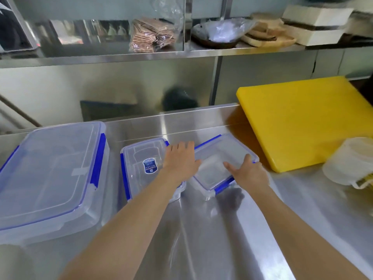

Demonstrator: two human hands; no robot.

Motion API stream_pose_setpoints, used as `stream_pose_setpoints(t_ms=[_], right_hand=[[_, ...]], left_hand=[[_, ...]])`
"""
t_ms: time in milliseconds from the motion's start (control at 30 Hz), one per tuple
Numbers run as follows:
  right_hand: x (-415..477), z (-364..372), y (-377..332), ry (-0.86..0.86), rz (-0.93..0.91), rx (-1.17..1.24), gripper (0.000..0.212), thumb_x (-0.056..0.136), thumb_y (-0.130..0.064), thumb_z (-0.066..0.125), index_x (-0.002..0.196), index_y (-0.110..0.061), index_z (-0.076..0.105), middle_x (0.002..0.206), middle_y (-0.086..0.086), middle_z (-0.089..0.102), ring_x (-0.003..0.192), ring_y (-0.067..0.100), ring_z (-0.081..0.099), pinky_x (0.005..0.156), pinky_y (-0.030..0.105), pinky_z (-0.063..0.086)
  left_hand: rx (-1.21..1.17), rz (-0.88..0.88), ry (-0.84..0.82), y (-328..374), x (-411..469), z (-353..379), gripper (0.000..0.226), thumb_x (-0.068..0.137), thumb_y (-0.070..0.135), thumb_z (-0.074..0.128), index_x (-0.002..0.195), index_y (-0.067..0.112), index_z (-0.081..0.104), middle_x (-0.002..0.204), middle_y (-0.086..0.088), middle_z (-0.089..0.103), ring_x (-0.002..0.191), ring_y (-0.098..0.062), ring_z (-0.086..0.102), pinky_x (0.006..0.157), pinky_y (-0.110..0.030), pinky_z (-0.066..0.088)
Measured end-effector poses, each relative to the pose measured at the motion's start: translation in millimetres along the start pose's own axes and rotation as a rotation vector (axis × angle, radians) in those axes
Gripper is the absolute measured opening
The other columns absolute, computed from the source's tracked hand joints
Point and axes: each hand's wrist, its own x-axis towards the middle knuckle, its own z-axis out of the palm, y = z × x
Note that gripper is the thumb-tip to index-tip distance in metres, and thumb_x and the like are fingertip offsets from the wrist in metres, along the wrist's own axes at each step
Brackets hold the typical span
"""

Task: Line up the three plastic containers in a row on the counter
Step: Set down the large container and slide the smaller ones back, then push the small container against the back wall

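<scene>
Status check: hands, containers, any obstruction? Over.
Both hands flat: left hand on medium clear blue-clipped plastic container, right hand on small container. Small container skewed; large container at left. Close right: yellow plastic cutting board.

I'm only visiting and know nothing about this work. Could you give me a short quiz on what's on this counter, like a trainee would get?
1. True or false: the large container sits at the left end of the three.
2. What colour is the board to the right of the small container?
3. Which container carries a blue label? A) large container B) middle container C) small container
Key: 1 true; 2 yellow; 3 B.
</scene>
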Motion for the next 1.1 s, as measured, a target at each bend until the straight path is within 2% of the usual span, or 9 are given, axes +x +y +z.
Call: stream_pose_setpoints(t_ms=[133, 267, 400, 567, 667, 767, 867, 1033, 1100], right_hand=[[11, -1, -4, -0.058, -0.033, 0.288, 0.062, 0.084, -0.047, 0.054, 0.129, -0.012, 0.029, 0.127, 0.020, 0.043, 0.102, 0.034, 0.055, 0.082, 0.040, 0.047], [35, -9, -14, -0.047, -0.129, 0.394, 0.049, 0.088, -0.032, 0.055, 0.127, -0.007, 0.039, 0.121, 0.020, 0.056, 0.104, 0.037, 0.055, 0.082, 0.042, 0.044], [63, -8, -32, -0.141, -0.251, 0.359, 0.037, 0.090, -0.030, 0.052, 0.117, -0.005, 0.050, 0.115, 0.021, 0.059, 0.093, 0.032, 0.054, 0.075, 0.035, 0.040], [72, 0, -38, -0.052, -0.244, 0.308, 0.058, 0.088, -0.050, 0.044, 0.129, -0.009, 0.041, 0.131, 0.017, 0.050, 0.113, 0.032, 0.050, 0.089, 0.041, 0.042], [54, -4, -32, -0.045, -0.345, 0.423, 0.077, 0.071, -0.069, 0.052, 0.132, -0.025, 0.040, 0.143, 0.007, 0.039, 0.125, 0.028, 0.040, 0.099, 0.046, 0.037], [39, -11, -20, -0.445, -0.575, 0.021, 0.104, 0.044, -0.084, 0.057, 0.136, -0.046, 0.024, 0.155, -0.004, 0.006, 0.140, 0.024, 0.005, 0.110, 0.050, 0.013], [43, -14, -10, -0.531, -0.653, -0.258, 0.107, 0.058, -0.068, 0.067, 0.140, -0.045, 0.003, 0.155, -0.003, -0.015, 0.140, 0.020, -0.018, 0.112, 0.047, 0.002], [65, -12, -12, -0.465, -0.638, -0.242, 0.103, 0.066, -0.059, 0.068, 0.143, -0.037, 0.002, 0.156, 0.000, -0.011, 0.141, 0.022, -0.015, 0.112, 0.047, 0.006], [79, -13, -12, -0.455, -0.630, -0.239, 0.102, 0.068, -0.057, 0.068, 0.144, -0.035, 0.002, 0.156, 0.001, -0.010, 0.141, 0.022, -0.013, 0.112, 0.047, 0.007]], left_hand=[[0.040, -0.028, -0.237, 9, 12, 13, 0.058, 0.090, 0.050, 0.042, 0.133, 0.012, 0.033, 0.132, -0.017, 0.049, 0.120, -0.035, 0.046, 0.102, -0.044, 0.028], [0.026, 0.025, -0.192, 6, 9, 13, 0.054, 0.087, 0.051, 0.045, 0.123, 0.011, 0.040, 0.121, -0.014, 0.054, 0.105, -0.034, 0.055, 0.080, -0.039, 0.037], [-0.035, 0.148, -0.135, 3, -4, 16, 0.046, 0.087, 0.049, 0.046, 0.116, 0.013, 0.046, 0.107, -0.009, 0.063, 0.096, -0.034, 0.059, 0.078, -0.038, 0.039], [-0.165, -0.004, 0.033, -4, -6, 21, 0.046, 0.090, 0.046, 0.046, 0.122, 0.012, 0.047, 0.116, -0.009, 0.058, 0.107, -0.029, 0.055, 0.087, -0.038, 0.043], [-0.264, -0.068, -0.036, -4, -7, 29, 0.072, 0.077, 0.061, 0.055, 0.130, 0.015, 0.040, 0.126, -0.008, 0.051, 0.115, -0.027, 0.050, 0.098, -0.040, 0.039], [-0.241, 0.033, -0.134, 2, -11, 38, 0.093, 0.067, 0.073, 0.056, 0.137, 0.017, 0.031, 0.128, -0.003, 0.053, 0.122, -0.021, 0.046, 0.113, -0.041, 0.013], [-0.276, 0.011, -0.153, 3, -7, 40, 0.093, 0.073, 0.068, 0.054, 0.143, 0.016, 0.020, 0.138, -0.003, 0.047, 0.129, -0.019, 0.041, 0.116, -0.043, 0.005], [-0.420, -0.038, -0.278, 7, 17, 37, 0.099, 0.075, 0.060, 0.062, 0.148, 0.020, 0.007, 0.153, -0.002, 0.029, 0.132, -0.023, 0.038, 0.108, -0.039, 0.035], [-0.500, -0.052, -0.295, 8, 28, 36, 0.103, 0.074, 0.056, 0.065, 0.148, 0.024, 0.002, 0.156, 0.001, 0.022, 0.135, -0.022, 0.035, 0.106, -0.037, 0.035]])
